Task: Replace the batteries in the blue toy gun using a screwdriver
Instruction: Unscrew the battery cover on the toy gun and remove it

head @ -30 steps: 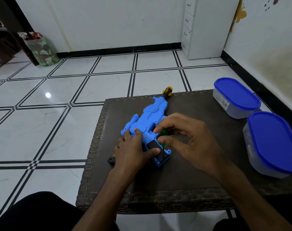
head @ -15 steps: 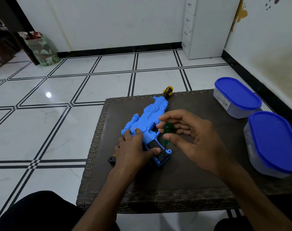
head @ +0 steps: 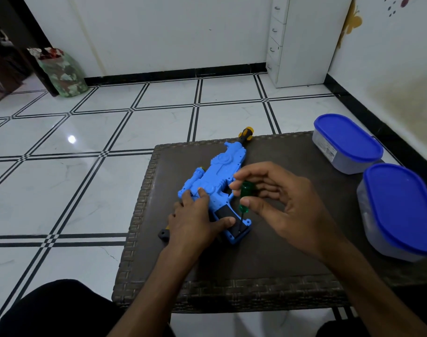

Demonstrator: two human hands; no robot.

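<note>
The blue toy gun (head: 219,171) lies flat on the dark woven table (head: 268,263), its yellow and black muzzle at the far edge. My left hand (head: 195,220) presses down on its rear body, thumb stretched along the black grip. My right hand (head: 280,203) pinches the green handle of a small screwdriver (head: 244,198) between thumb and fingers. The screwdriver stands nearly upright, and its thin shaft reaches down to the black base of the grip. A black and yellow part of the gun's end pokes out left of my left wrist.
Two clear containers with blue lids stand on the table's right side, one far (head: 346,142) and one near (head: 402,210). A white drawer unit (head: 300,42) stands against the back wall. A patterned bag (head: 61,71) sits on the tiled floor at left.
My right hand has lifted the green screwdriver from lying low beside the gun to upright, its tip now on the grip's base. My left hand has kept its place on the gun.
</note>
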